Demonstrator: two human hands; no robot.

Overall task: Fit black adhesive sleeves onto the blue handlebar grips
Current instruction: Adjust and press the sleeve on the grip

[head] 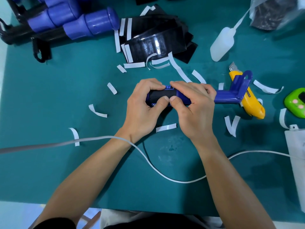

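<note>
Green mat (49, 90) is littered with white backing strips (134, 65). Blue grip (228, 95) sits at mat centre. Left hand (143, 104) and right hand (193, 109) both curl round it, thumbs pressing the black sleeve (160, 95) wrapped on it. Spare sleeves (153, 38) are piled behind; yellow knife (252, 104) lies to the right.

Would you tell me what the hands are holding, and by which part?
The left hand and right hand both grip the blue plastic handlebar grip around its black adhesive sleeve.
</note>
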